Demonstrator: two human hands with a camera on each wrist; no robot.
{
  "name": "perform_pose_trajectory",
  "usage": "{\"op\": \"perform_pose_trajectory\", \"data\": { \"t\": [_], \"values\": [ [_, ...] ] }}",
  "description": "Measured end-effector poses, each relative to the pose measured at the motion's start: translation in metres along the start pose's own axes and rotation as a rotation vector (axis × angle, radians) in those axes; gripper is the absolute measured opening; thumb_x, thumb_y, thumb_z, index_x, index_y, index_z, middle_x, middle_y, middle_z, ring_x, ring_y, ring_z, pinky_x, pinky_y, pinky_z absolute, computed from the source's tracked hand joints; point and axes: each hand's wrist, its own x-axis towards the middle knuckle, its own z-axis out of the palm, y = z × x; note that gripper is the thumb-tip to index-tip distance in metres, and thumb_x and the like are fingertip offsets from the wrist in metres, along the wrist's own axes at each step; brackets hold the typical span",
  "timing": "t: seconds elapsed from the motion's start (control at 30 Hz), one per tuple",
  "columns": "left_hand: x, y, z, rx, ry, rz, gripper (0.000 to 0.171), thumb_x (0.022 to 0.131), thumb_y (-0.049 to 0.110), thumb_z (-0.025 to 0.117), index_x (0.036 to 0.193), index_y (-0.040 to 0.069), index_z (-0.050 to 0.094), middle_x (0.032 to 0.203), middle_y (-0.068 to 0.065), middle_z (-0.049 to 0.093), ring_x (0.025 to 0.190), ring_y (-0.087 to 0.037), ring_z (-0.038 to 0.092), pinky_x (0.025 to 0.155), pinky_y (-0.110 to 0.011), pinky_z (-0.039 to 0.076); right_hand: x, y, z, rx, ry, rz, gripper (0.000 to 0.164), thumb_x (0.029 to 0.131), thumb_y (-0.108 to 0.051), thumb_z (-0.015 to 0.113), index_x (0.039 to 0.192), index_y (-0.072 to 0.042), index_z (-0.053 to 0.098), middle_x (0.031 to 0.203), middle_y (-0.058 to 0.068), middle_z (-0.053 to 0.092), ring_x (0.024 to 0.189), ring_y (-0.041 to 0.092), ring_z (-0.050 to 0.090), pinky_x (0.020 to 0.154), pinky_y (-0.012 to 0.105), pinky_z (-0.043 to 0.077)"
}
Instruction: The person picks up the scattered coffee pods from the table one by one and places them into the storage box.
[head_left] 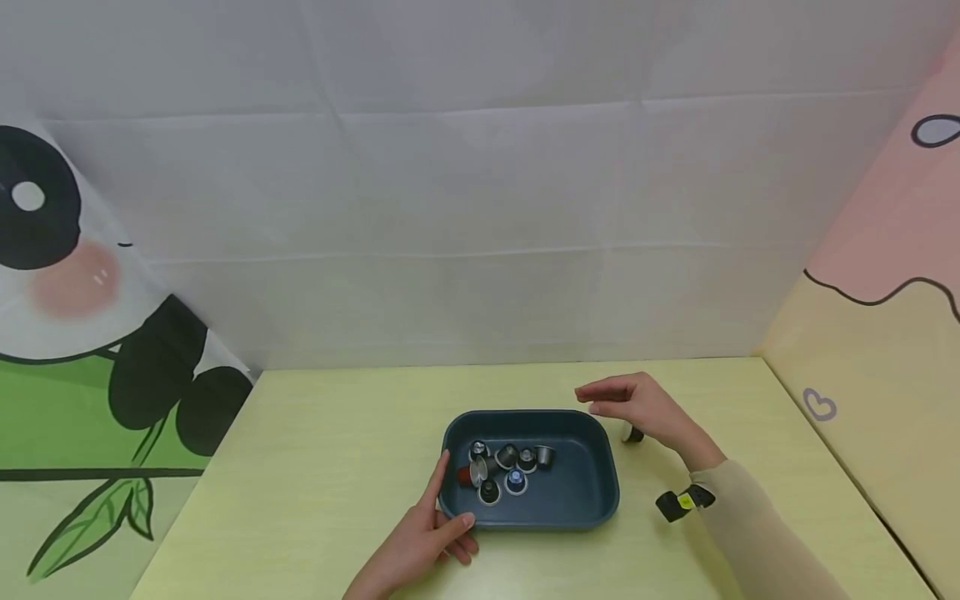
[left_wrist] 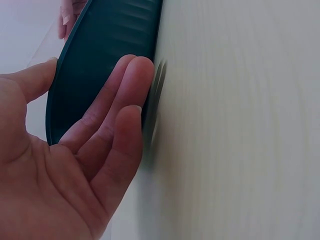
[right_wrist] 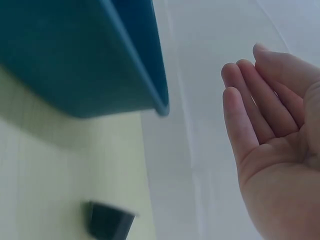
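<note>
A dark blue-green tray (head_left: 570, 512) lies on the table, with several coffee capsules (head_left: 527, 459) grouped in its left half. They are black, grey, blue and red. My left hand (head_left: 420, 533) holds the tray at its front left corner; in the left wrist view its fingers (left_wrist: 112, 110) lie along the outer wall. Past the tray's back right corner my right hand (head_left: 637, 408) hovers with loosely bent fingers, and the right wrist view shows nothing in them. Beneath that hand a dark capsule (head_left: 633, 433) with a pale rim rests on the table, partly hidden.
The pale yellow table (head_left: 315, 450) meets a white cloth wall (head_left: 480, 308) at the back. Printed panels stand at the left and right sides. A black band with a yellow-green mark (head_left: 685, 502) sits on the right wrist.
</note>
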Motion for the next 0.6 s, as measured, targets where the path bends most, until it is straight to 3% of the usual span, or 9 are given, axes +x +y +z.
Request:
{"op": "perform_pose_trajectory", "data": {
  "t": [0.23,0.33,0.6],
  "values": [
    [-0.001,0.003,0.0,-0.011,0.002,-0.011,0.093,0.1,0.028,0.062,0.16,0.032,-0.009,0.08,-0.014,0.073,0.07,-0.031,0.072,0.06,-0.034,0.05,-0.011,0.016,-0.011,-0.004,0.038,0.019,0.034,0.093,-0.016,0.072,0.126,-0.006,0.069,0.123,0.011,0.068,0.12,0.039,0.059,0.091,0.026,0.05],
    [0.0,0.003,0.0,0.0,0.005,-0.02,0.093,0.1,0.03,0.063,0.16,0.031,-0.009,0.081,-0.013,0.073,0.07,-0.03,0.072,0.059,-0.034,0.049,-0.014,0.024,-0.016,-0.006,0.055,0.032,0.035,0.094,-0.016,0.072,0.127,-0.004,0.068,0.124,0.013,0.068,0.116,0.028,0.064,0.09,0.025,0.05],
    [0.0,0.003,-0.001,0.004,0.006,-0.045,0.095,0.099,0.032,0.064,0.16,0.033,-0.009,0.081,-0.012,0.074,0.071,-0.028,0.072,0.059,-0.035,0.047,-0.025,0.041,-0.026,-0.041,0.108,0.065,0.037,0.093,-0.016,0.072,0.127,-0.003,0.067,0.123,0.014,0.068,0.114,0.025,0.065,0.09,0.023,0.049]
  ]
}}
